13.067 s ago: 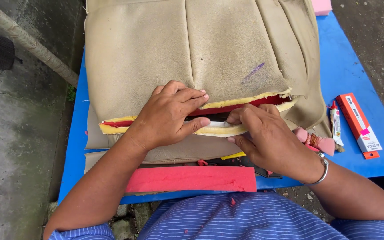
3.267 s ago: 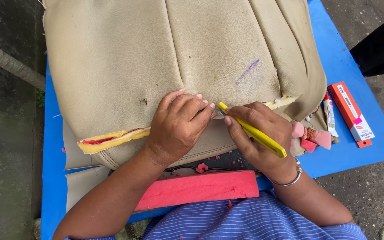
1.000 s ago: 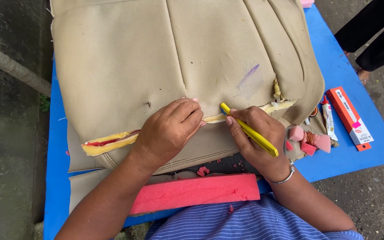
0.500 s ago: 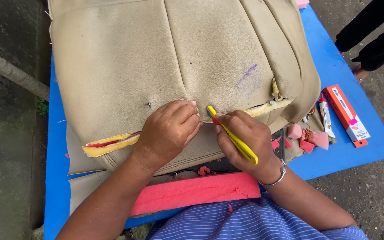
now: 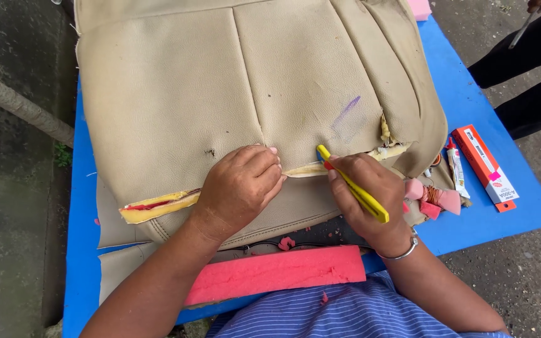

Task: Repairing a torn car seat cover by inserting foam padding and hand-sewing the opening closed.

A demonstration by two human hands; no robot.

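Your left hand (image 5: 240, 188) presses flat, fingers extended, on the torn seam of the beige seat cushion (image 5: 245, 100) lying on the blue counter (image 5: 489, 213). Your right hand (image 5: 370, 200), closed around the yellow tool (image 5: 353, 184), has brought its tip down from a moment ago to the seam; the gap there now looks narrower.

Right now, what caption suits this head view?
Left hand presses a torn beige seat cover while right hand holds a yellow tool at the split.

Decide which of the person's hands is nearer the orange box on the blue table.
Right. The right hand, holding a yellow tool, is a short way left of the orange box; the left hand lies farther left.
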